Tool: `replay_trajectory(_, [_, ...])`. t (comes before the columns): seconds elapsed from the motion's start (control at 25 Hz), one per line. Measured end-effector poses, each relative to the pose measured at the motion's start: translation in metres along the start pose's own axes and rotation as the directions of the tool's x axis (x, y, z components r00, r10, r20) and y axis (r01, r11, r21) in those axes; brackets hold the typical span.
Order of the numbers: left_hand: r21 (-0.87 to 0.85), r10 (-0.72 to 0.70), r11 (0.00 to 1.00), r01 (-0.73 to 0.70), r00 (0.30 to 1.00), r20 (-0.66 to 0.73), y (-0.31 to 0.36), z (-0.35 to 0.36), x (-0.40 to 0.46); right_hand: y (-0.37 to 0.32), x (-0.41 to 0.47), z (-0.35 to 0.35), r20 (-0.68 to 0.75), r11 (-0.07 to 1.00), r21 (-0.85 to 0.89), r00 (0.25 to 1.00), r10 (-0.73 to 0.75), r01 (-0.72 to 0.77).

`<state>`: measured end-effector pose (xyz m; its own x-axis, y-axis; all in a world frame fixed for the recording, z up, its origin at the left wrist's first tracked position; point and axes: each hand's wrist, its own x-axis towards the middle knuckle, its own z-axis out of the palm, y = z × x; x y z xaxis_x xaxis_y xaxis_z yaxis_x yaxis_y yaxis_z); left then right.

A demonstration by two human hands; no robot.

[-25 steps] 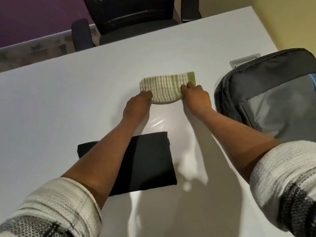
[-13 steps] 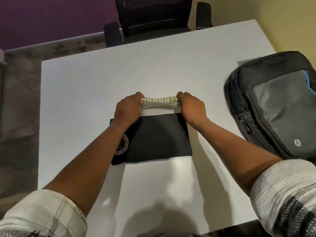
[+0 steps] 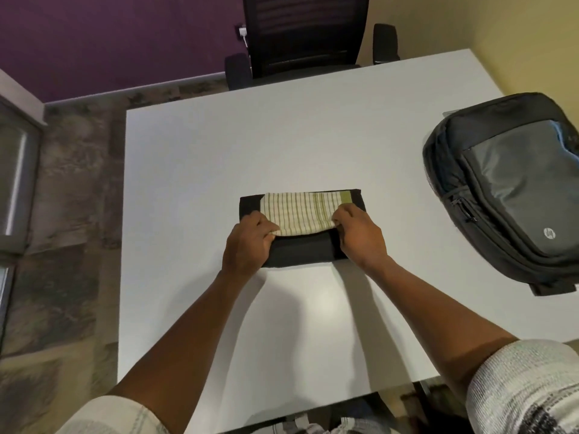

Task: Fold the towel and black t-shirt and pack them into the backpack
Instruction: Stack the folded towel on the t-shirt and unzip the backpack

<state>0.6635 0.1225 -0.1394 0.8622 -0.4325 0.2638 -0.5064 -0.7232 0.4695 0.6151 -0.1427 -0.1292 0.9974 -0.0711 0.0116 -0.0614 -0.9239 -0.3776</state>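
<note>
Striped towel [image 3: 300, 213] lies folded on the black t-shirt [image 3: 300, 250] mid-frame, left hand [image 3: 247, 244] and right hand [image 3: 360, 234] each in pinching grip on its near corners, covering the shirt's sides; backpack [image 3: 513, 189] cut off at right.

Round logo, prob. "hp", on backpack [image 3: 513, 195] front.

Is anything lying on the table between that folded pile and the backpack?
Nothing visible does. The towel lies on the black t-shirt, held by the left hand and right hand; only bare table lies between them and the backpack, which looks closed.
</note>
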Motion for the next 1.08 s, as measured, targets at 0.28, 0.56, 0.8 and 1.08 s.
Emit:
replay_trajectory(0.28, [0.073,-0.182,0.983,0.171,0.965,0.188,0.005,0.008,-0.035,0.009,-0.04,0.006,0.032,0.995,0.081,0.998,0.063,-0.065])
replay_trajectory(0.56, [0.071,-0.451,0.88,0.469,0.78,0.434,0.007,0.024,-0.033,0.013,-0.035,0.008,0.342,0.897,0.174,0.879,0.331,-0.406])
replay_trajectory(0.8, [0.015,-0.427,0.878,0.478,0.769,0.476,0.003,0.024,-0.045,0.014,-0.024,0.02,0.401,0.884,0.228,0.867,0.295,-0.407])
replay_trajectory(1.08, [0.051,-0.434,0.882,0.468,0.766,0.474,0.003,0.025,-0.05,0.013,-0.002,0.024,0.402,0.899,0.224,0.876,0.266,-0.376])
